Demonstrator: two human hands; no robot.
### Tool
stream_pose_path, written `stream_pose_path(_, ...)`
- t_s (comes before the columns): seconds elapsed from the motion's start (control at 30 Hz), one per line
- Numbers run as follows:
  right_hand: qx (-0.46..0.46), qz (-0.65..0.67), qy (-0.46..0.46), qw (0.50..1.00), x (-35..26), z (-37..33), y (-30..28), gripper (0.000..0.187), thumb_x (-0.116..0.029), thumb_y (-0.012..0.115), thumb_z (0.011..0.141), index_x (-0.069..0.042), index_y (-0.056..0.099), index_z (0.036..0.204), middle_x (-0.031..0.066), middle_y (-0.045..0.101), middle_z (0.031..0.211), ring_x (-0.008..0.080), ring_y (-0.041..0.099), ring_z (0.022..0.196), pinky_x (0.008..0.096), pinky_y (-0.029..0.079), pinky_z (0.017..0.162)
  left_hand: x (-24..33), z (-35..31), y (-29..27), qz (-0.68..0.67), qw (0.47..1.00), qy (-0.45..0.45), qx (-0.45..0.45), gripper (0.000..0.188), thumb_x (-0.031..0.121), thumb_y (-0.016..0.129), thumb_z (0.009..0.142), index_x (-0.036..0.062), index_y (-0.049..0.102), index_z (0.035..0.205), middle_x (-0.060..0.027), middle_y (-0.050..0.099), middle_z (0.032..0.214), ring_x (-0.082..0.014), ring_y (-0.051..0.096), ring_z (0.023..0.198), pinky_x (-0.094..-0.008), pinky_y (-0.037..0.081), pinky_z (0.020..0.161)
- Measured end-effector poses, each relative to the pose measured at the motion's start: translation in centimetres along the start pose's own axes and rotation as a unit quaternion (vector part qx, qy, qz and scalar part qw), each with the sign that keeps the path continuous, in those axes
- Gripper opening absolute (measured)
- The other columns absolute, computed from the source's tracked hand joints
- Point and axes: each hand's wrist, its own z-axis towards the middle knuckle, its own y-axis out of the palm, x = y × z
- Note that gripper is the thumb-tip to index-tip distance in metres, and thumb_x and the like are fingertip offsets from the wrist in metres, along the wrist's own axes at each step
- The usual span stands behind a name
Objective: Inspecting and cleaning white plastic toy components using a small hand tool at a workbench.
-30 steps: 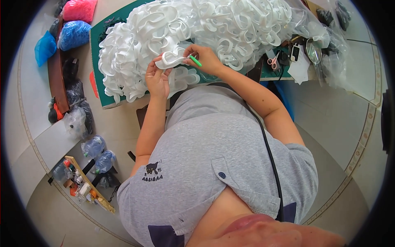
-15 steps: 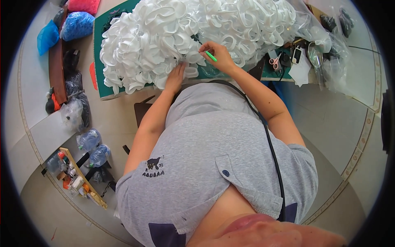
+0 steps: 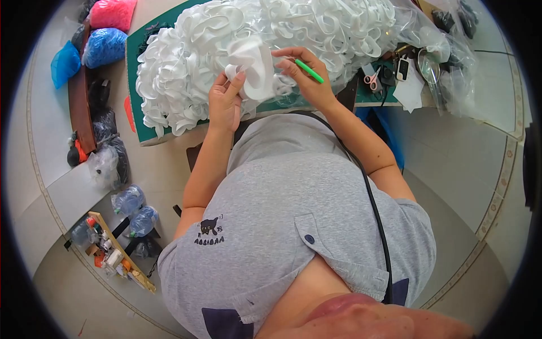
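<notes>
Since the earlier frame your left hand (image 3: 226, 101) has lifted a white foam piece (image 3: 254, 70) off the pile (image 3: 186, 68), and your right hand (image 3: 305, 76) has closed in beside it. Keep the piece pinched firmly at its lower edge so it stays taut (it looks floppy). The left fingers clasp the piece just above the desk (image 3: 132, 62), palm turned up, forearm rising straight from your body. The right fingers are clenched on a green pen (image 3: 309, 71), tip angled away from the piece, wrist bent inward, thumb touching the foam.
</notes>
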Motion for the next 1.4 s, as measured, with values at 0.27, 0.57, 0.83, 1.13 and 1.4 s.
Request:
stream_pose_path(0.27,0.07,0.012,0.009,0.997,-1.5,0.1,0.2,0.024,-0.011,0.069,0.084,-0.003,0.06,0.104,0.004,0.065,0.09,0.0083,0.06,0.079,0.021,0.048,0.073,0.3,-0.6,1.9,-0.112,0.992,-0.041,-0.034,0.024,0.016,0.057,0.093,0.0014,0.056,0.113,-0.0059,0.063,0.11,-0.0158,0.059,0.102,-0.0319,0.047,0.09)
stream_pose_path(0.57,0.148,-0.006,-0.004,0.989,-1.5,0.4,-2.2,0.02,-0.009,0.069,0.084,-0.002,0.059,0.099,0.0031,0.064,0.088,0.01,0.062,0.075,0.0216,0.048,0.063,2.0,0.7,-0.4,-0.114,0.977,-0.109,-0.142,0.063,0.055,0.033,0.096,-0.0034,0.054,0.106,-0.0161,0.061,0.101,-0.0077,0.038,0.041,-0.019,0.035,0.037)
stream_pose_path(0.83,-0.052,-0.291,-0.274,0.915,-2.8,-0.8,-1.9,0.037,-0.005,0.071,0.078,-0.005,0.06,0.113,0.0102,0.064,0.107,0.0201,0.062,0.089,0.0261,0.048,0.081,2.3,-0.2,2.6,-0.059,0.994,-0.081,-0.037,0.038,0.037,0.054,0.094,0.002,0.062,0.107,-0.0066,0.067,0.091,-0.006,0.056,0.058,-0.018,0.041,0.047)
stream_pose_path(1.13,-0.037,-0.086,-0.2,0.975,-6.0,-1.6,-0.1,0.021,-0.006,0.058,0.091,0.002,0.06,0.11,0.0109,0.065,0.097,0.0142,0.061,0.089,0.0263,0.048,0.081,1.9,-1.5,3.6,-0.052,0.99,-0.047,-0.121,0.031,0.031,0.049,0.097,0.0053,0.062,0.109,-0.0025,0.064,0.084,-0.0026,0.039,0.05,-0.0189,0.031,0.043)
stream_pose_path(1.4,-0.04,-0.114,-0.227,0.966,-6.1,-1.1,0.8,0.009,-0.002,0.065,0.085,0.0,0.063,0.093,0.01,0.064,0.092,0.0151,0.059,0.086,0.0259,0.046,0.076,1.9,-2.3,4.5,0.006,0.994,0.03,-0.104,0.025,0.023,0.052,0.097,0.0045,0.061,0.112,-0.0004,0.064,0.087,-0.002,0.044,0.057,-0.0193,0.036,0.05)
